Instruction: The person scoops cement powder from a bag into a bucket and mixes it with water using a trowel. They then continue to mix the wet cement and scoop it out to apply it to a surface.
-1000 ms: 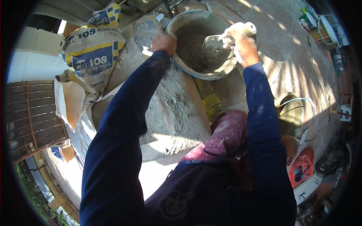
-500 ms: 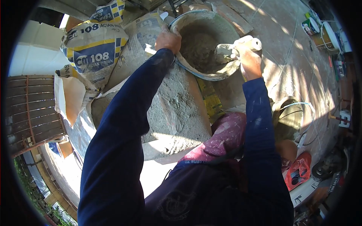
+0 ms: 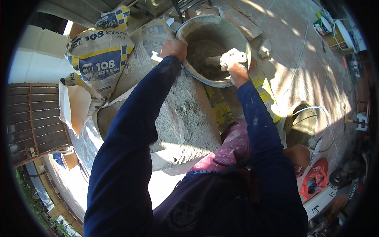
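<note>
My left hand (image 3: 174, 46) is closed around the left rim of a round mortar bucket (image 3: 237, 36). Grey wet mortar (image 3: 203, 49) covers the bucket's bottom and smears its inner wall. Over the right side of the bucket, my right hand (image 3: 234, 65) is wrapped round the handle of a trowel (image 3: 213, 60). The trowel's blade points left and down into the bucket; its tip is hard to make out against the mortar. Below my left hand lies an opened paper cement bag (image 3: 183, 114) with grey powder spread on it.
An upright cement bag (image 3: 100, 63) stands at the left. Yellow packaging (image 3: 265, 93) lies under and beside the bucket. A second bucket (image 3: 302, 128) with a pale handle sits at right, near a red plastic bag (image 3: 314, 181). White containers (image 3: 341, 37) stand at far right.
My right hand and the trowel have moved left and slightly down, farther over the bucket. My left hand stays on the rim. The yellow packaging at right and a pale lump behind have come into view.
</note>
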